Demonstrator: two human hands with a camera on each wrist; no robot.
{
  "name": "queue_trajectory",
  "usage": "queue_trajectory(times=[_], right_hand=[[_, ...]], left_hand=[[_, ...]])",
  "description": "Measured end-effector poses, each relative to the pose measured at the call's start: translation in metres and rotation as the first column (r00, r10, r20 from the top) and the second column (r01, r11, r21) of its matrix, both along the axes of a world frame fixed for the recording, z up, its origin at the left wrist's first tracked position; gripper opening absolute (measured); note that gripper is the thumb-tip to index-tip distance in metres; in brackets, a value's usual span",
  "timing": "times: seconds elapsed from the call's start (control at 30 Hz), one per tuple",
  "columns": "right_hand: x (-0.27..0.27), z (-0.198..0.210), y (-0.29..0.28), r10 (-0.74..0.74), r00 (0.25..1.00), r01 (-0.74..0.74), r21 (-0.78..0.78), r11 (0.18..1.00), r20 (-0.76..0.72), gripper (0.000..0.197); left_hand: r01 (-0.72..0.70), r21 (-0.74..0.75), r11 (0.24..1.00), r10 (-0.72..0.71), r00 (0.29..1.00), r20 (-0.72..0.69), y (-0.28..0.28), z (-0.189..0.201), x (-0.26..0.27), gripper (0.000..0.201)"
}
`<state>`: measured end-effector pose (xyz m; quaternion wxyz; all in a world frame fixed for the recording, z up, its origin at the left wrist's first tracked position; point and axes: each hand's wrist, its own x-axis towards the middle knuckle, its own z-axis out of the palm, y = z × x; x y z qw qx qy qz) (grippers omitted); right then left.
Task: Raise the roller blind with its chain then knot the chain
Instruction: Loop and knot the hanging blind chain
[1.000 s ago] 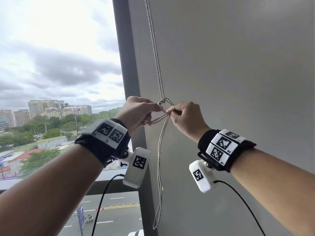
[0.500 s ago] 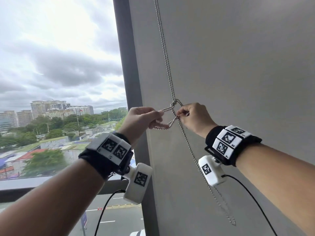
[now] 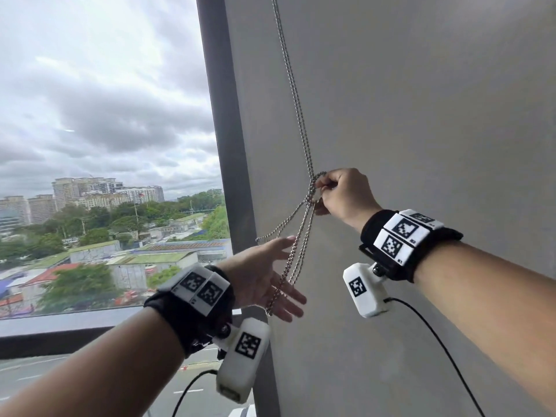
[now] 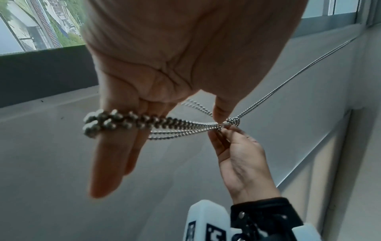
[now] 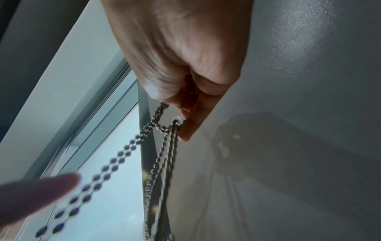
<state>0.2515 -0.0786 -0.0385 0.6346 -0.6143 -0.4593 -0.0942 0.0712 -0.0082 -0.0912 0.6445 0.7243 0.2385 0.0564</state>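
The right hand (image 3: 346, 192) pinches the chain (image 3: 296, 94) at its knot (image 3: 316, 183); the left hand (image 3: 264, 275), fingers spread, lies below among the hanging loops.

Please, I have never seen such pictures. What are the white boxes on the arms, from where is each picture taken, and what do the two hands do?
No machine: a person's two hands. The white boxes are small wrist cameras; the wide picture comes from a head camera, the two close ones look along each hand. The right hand pinches the bead chain at a half-made knot beside the grey wall. The left hand is open, fingers straight, with chain strands draped across them. City buildings show through the window.
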Motion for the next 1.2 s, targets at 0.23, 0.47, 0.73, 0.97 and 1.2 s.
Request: queue_trajectory(times=[0.23, 0.47, 0.73, 0.97, 1.2], right_hand=[[-0.003, 0.002, -0.001, 0.033, 0.999, -0.032, 0.026, 0.999, -0.036, 0.021], [-0.009, 0.000, 0.004, 0.037, 0.990, -0.032, -0.038, 0.999, 0.135, 0.021], [-0.014, 0.015, -0.005, 0.051, 0.966, -0.054, 0.008, 0.998, 0.254, 0.016], [-0.003, 0.026, -0.012, -0.080, 0.913, 0.072, 0.036, 0.997, 0.401, 0.030], [-0.007, 0.021, -0.010, 0.032, 0.946, -0.034, 0.003, 0.999, 0.323, 0.028]], left_hand=[[0.101, 0.096, 0.990, -0.100, 0.995, -0.021, -0.004, -0.013, 0.001, 0.040], [-0.046, 0.126, 0.991, 0.005, 0.951, 0.310, -0.020, 0.015, 0.017, 0.036], [-0.063, 0.171, 0.983, 0.018, 0.968, 0.250, -0.025, -0.005, 0.026, 0.018], [0.166, -0.015, 0.986, -0.167, 0.974, -0.152, -0.014, -0.075, 0.009, 0.034], [0.100, 0.000, 0.995, -0.099, 0.986, 0.134, -0.014, -0.069, 0.013, 0.031]])
